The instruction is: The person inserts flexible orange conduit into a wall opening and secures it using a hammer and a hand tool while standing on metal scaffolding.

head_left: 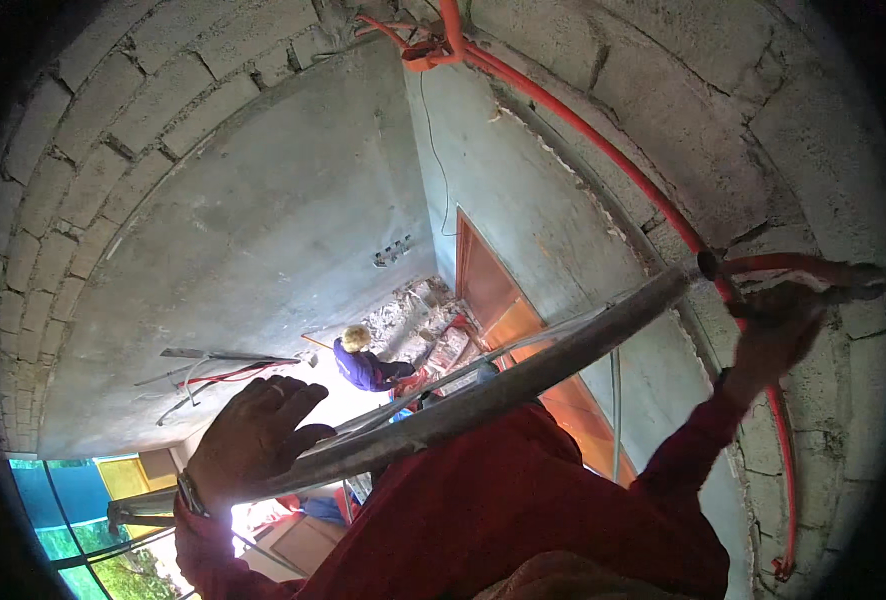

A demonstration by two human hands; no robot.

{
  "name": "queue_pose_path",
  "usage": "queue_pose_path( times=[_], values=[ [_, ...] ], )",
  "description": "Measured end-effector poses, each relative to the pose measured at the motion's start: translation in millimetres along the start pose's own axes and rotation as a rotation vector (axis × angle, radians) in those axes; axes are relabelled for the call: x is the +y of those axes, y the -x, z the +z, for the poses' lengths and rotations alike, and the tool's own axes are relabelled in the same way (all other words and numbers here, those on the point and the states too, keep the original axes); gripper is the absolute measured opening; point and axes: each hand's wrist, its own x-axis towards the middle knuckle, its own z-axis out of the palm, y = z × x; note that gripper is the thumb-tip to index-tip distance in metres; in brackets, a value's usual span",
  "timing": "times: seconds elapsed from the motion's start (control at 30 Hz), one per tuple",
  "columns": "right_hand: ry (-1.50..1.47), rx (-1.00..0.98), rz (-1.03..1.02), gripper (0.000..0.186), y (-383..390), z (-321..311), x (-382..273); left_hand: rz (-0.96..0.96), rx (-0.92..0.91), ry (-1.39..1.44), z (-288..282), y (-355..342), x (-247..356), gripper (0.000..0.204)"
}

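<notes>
My left hand (258,435), a watch on its wrist, hovers over or rests against a long grey metal tube (543,370), with fingers loosely bent and apart; exact contact is unclear. The tube crosses the view from lower left to right. My right hand (778,330) is closed at the block wall beside a red conduit (643,180); what its fingers grip is hidden. Near it, a branch of red conduit (783,262) ends at the wall. My red-sleeved arms and body fill the lower middle.
Far below, a person (358,365) in purple stands by rubble (418,315). An orange door (493,290) is set in the plastered wall. Rods and cables (213,370) lie at left. Blue and yellow panels (73,490) are at lower left, a junction of red conduit (428,50) at the top.
</notes>
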Motion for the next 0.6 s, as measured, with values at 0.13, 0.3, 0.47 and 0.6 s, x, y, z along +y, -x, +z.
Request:
queue_pose_path(
  times=[0.13, 0.3, 0.47, 0.6],
  values=[
    [0.047, 0.379, 0.064, 0.053, -57, 65, -86, 0.040, -0.014, 0.007, 18, 1, -19, 0.028],
    [0.233, -0.107, 0.074, 0.060, -97, 111, -97, 0.098, 0.010, 0.054, 45, 7, -29, 0.025],
    [-0.042, -0.539, 0.500, 0.047, -132, 180, -113, 0.284, -0.057, 0.007, 41, 2, -36, 0.026],
    [0.234, -0.863, 0.364, 0.026, -165, 250, -19, 0.194, -0.098, -0.021, 40, -2, -27, 0.028]
  ],
)
